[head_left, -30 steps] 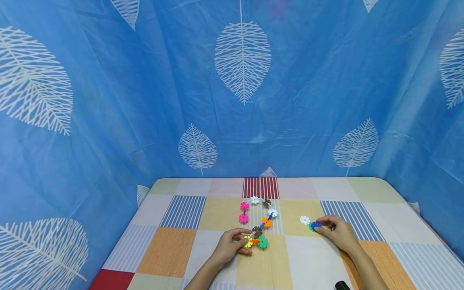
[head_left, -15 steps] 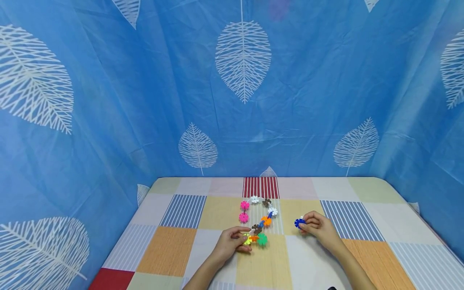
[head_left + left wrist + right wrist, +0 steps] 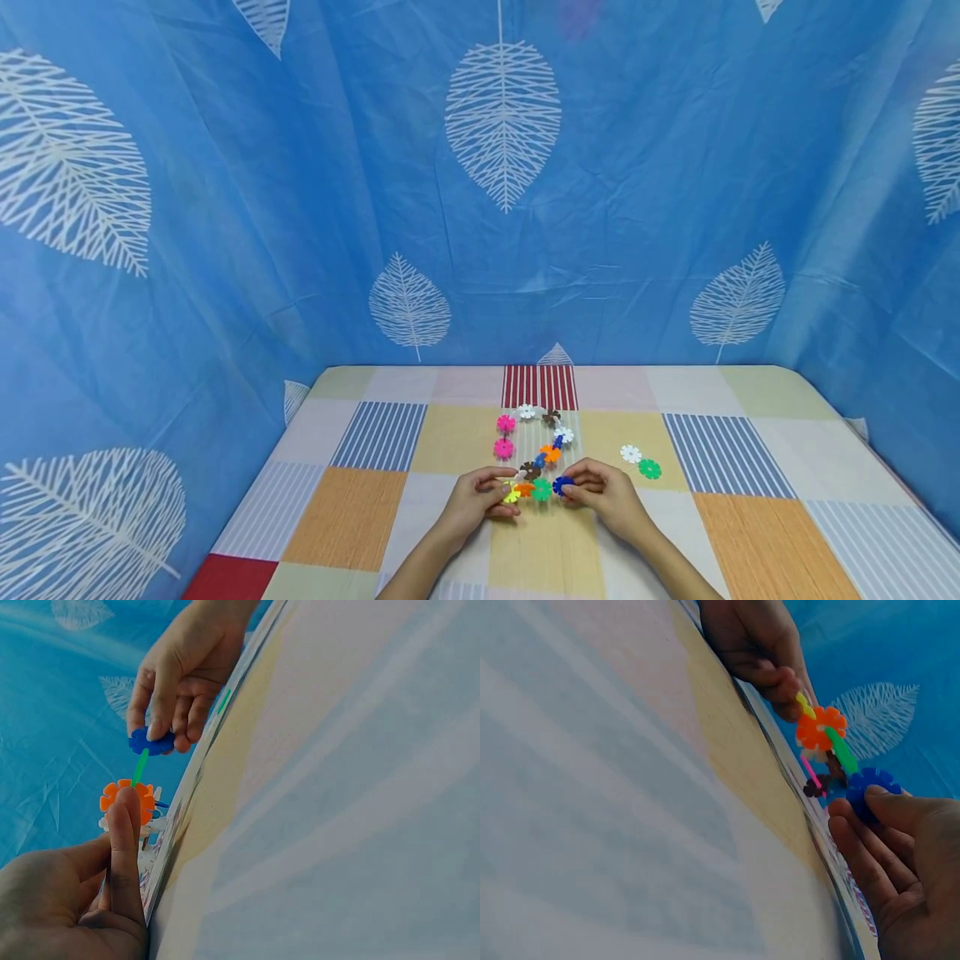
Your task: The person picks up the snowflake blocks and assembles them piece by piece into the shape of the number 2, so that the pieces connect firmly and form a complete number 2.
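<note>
My left hand [image 3: 474,500] pinches a yellow notched plastic disc [image 3: 512,493] at the near end of a linked chain of flower-shaped discs. Beside it in the chain come an orange disc [image 3: 821,727] and a green disc [image 3: 541,489]. Between thumb and fingers, my right hand [image 3: 609,502] holds a dark blue disc [image 3: 861,789]. Both wrist views show the blue disc's rim meeting the green disc's outer edge; whether the slots interlock I cannot tell. Left fingers mostly hide the yellow disc in the left wrist view.
The chain curves away past a brown disc [image 3: 530,471], another orange one [image 3: 551,454] and white ones to two pink discs [image 3: 504,448]. Right of it, a loose white disc [image 3: 631,454] and a loose green disc [image 3: 649,469] lie on the patchwork tablecloth [image 3: 645,550].
My right hand has picked up the blue disc from beside the loose green one and carried it left to the chain's green disc. The left hand keeps its hold, nearly still.
</note>
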Demonstrator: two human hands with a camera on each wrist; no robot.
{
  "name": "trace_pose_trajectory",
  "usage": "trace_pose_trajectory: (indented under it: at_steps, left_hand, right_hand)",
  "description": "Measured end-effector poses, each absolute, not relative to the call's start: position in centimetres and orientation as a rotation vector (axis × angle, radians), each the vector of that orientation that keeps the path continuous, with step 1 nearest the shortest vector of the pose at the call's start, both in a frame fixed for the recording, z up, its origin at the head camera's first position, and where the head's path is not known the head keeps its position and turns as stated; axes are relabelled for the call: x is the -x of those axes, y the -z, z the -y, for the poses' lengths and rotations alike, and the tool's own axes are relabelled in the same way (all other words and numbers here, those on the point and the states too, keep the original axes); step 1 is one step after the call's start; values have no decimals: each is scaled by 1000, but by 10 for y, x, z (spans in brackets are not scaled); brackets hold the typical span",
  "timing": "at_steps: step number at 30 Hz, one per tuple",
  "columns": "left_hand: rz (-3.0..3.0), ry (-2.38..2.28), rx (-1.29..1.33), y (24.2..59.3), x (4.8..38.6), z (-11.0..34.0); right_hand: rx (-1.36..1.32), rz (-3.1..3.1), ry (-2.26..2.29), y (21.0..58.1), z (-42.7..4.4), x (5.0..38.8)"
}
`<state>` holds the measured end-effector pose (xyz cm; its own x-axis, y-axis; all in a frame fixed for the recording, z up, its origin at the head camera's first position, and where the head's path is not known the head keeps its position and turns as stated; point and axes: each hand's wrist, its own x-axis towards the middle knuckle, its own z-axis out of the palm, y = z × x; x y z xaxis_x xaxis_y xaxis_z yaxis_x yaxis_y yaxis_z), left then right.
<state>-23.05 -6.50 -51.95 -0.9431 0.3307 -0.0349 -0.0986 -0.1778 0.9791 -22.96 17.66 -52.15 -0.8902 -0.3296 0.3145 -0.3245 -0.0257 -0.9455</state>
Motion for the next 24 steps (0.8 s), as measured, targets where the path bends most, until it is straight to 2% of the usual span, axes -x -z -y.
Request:
trace_pose_trajectory:
  at_steps: [9, 17, 24]
  left_hand:
    - [-1814, -2191, -257, 521, 231, 64]
    - [-1836, -2168, -287, 523, 229, 65]
    - [-1838, -2144, -288, 522, 228, 64]
  right_hand:
    - [715, -2178, 2110, 526, -171, 227]
    - [791, -2339, 2047, 506, -163, 213]
    - [846, -2482, 1974, 504, -162, 210]
